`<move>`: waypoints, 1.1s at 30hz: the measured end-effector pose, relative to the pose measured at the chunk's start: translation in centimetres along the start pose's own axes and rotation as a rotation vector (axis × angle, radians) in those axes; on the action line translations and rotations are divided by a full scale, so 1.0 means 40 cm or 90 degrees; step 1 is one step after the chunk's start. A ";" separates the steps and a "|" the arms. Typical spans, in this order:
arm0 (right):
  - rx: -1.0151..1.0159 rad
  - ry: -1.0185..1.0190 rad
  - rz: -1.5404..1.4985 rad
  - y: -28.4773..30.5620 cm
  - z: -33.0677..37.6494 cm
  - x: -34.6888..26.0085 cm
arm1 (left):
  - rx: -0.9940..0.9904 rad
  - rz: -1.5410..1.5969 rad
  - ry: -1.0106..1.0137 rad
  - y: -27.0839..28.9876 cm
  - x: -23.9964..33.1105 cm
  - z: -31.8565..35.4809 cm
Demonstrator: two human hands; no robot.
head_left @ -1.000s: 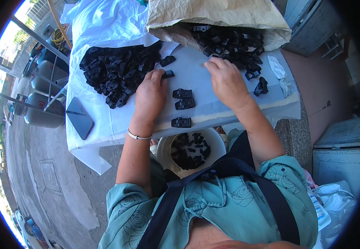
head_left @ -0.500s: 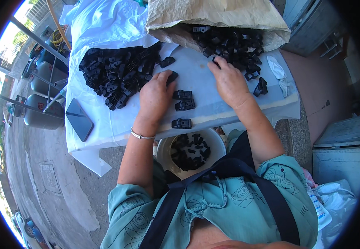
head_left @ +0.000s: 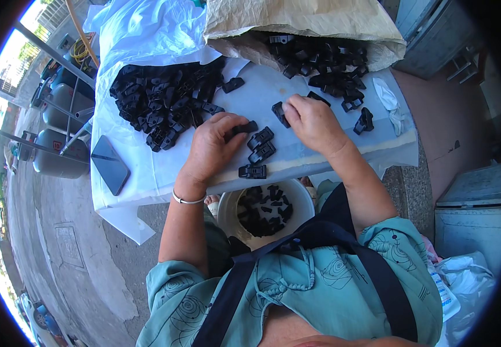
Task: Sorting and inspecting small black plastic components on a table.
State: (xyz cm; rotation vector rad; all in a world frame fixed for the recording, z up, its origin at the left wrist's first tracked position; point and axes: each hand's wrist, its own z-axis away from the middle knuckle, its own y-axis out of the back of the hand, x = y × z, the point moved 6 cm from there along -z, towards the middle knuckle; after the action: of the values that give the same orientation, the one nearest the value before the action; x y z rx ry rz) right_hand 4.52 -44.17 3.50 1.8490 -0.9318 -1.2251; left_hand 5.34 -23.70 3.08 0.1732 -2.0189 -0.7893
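Between the thumb and fingers of my left hand is a small black plastic part, held just above the table. My right hand pinches another black plastic part a short way to the right, tilted and partly covered by the fingertips. Two black parts lie slanted and touching between my hands, and a single part rests below them near the table's front edge. The exact kind of these buckle-like parts cannot be made out.
A large heap of black parts spills from a white plastic bag at left; more parts spill from a brown paper sack. A phone lies at left, white gloves at right. A bucket with black pieces stands below.
My right hand has come left and nearer from the right-hand pile with a part. My left hand shifted slightly nearer with its part. The two middle parts have turned to a slant.
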 end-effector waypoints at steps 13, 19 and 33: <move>0.014 0.129 -0.112 -0.002 -0.004 -0.037 | 0.001 -0.045 0.035 -0.017 -0.008 -0.001; 0.096 0.319 -0.161 -0.029 0.021 -0.139 | 0.012 -0.018 0.060 -0.014 -0.017 0.003; 0.025 0.268 -0.168 -0.038 0.024 -0.150 | -0.011 -0.013 0.047 -0.009 -0.018 0.000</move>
State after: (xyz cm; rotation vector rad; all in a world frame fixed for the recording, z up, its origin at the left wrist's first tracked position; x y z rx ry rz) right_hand 2.15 -38.44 4.43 2.1987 -0.4949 -0.9095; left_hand 5.67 -23.68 2.36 0.2109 -1.9432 -0.8021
